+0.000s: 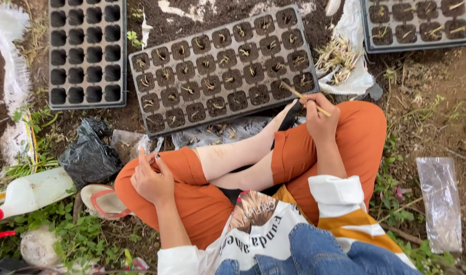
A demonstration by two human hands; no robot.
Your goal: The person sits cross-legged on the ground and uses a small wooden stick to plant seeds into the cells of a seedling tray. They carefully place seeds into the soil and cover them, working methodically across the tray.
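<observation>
Two hands in my view | right hand (320, 118) pinching a thin stick (305, 98), tip at the near right corner of the filled seedling tray (223, 69) | left hand (151, 179) loosely curled, holding nothing, resting on orange-clad knee (184, 188) | empty black tray (87, 52) sits left

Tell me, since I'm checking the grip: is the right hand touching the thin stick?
Touching. The head view shows the right hand with its fingers closed around the thin stick, which juts out both sides over the soil-filled seedling tray edge.
</observation>
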